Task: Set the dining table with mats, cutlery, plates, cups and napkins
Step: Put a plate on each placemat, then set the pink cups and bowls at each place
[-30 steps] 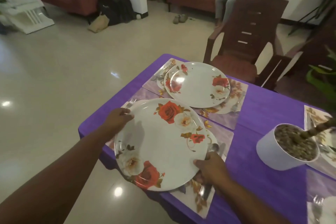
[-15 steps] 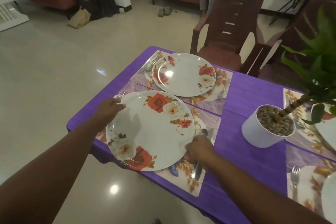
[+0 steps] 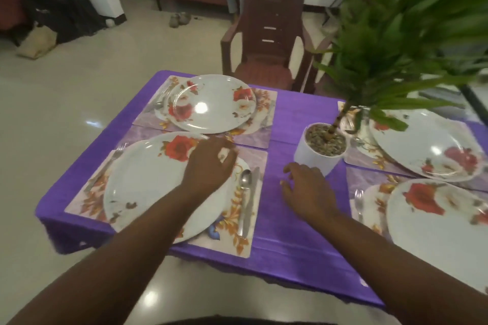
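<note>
The round white rose-patterned plate (image 3: 148, 179) lies on the near-left floral placemat (image 3: 237, 235), between fork (image 3: 105, 166) and spoon (image 3: 245, 192). Left hand (image 3: 208, 163) hovers over its far rim, fingers loosely curled, empty; right hand (image 3: 306, 190) spread above the purple tablecloth (image 3: 280, 235), holding nothing

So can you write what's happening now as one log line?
left hand open over near-left plate | right hand open above tablecloth | four plates down

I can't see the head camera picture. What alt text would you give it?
A person's left hand hovers over a floral plate on a place mat, a spoon beside it; the right hand is open above the purple tablecloth. Three more plates and a potted plant share the table.
</note>
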